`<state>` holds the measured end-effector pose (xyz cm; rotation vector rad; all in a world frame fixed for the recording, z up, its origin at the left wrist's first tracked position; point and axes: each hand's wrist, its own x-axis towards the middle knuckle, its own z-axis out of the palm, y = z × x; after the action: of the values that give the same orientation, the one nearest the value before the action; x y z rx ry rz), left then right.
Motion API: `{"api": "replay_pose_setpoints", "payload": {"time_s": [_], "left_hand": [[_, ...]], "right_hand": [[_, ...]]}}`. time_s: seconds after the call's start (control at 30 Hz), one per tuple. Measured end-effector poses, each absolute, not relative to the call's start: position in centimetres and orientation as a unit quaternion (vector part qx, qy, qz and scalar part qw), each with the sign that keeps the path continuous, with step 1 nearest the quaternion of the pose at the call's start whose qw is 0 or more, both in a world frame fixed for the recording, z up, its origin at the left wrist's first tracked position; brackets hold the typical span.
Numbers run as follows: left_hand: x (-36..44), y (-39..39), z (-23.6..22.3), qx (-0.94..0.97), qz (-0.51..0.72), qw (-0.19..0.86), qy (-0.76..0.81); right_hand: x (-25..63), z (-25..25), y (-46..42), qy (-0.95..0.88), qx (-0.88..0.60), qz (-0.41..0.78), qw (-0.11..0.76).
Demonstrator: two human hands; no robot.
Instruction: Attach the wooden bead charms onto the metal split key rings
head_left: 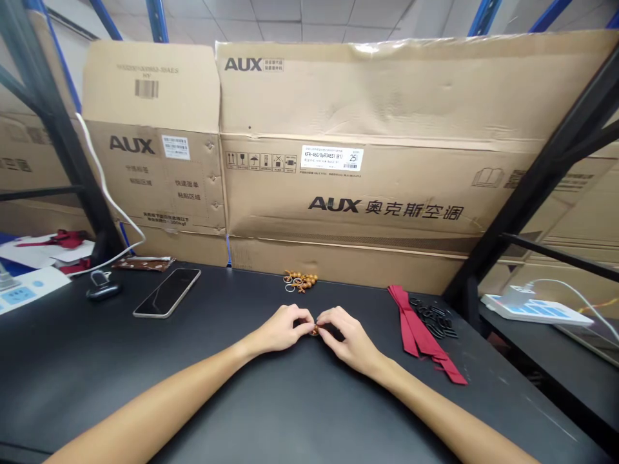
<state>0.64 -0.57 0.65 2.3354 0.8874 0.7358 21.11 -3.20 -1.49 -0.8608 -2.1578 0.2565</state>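
Observation:
My left hand and my right hand meet at the middle of the black tabletop. Their fingertips pinch a small brown wooden bead between them, and the fingers hide most of it. Just beyond the hands lies a small heap of wooden beads and metal rings. To the right of my right hand lies a folded red ribbon, with a pile of small black loops beside it.
A smartphone lies face up at the left, near a small black object. Flattened AUX cardboard boxes stand along the table's far edge. Black shelf uprights frame both sides. A white power strip sits on a lower surface at right.

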Motion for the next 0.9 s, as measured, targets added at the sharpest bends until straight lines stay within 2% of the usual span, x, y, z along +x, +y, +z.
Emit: {"api": "replay_pose_setpoints", "payload": {"time_s": [0.23,0.63,0.9], "left_hand": [[0.5,-0.3,0.6,0.855,0.269,0.306,0.322],[0.4,0.6,-0.2,0.800,0.275,0.444,0.297],[0.5,0.8,-0.4,0.799,0.273,0.428,0.323]], "right_hand": [[21.1,-1.0,-3.3,-0.849,-0.365,0.151,0.352],[21.1,-1.0,-3.5,-0.864,-0.349,0.138,0.336],[21.0,-1.3,-3.6,-0.860,-0.347,0.130,0.351]]}}
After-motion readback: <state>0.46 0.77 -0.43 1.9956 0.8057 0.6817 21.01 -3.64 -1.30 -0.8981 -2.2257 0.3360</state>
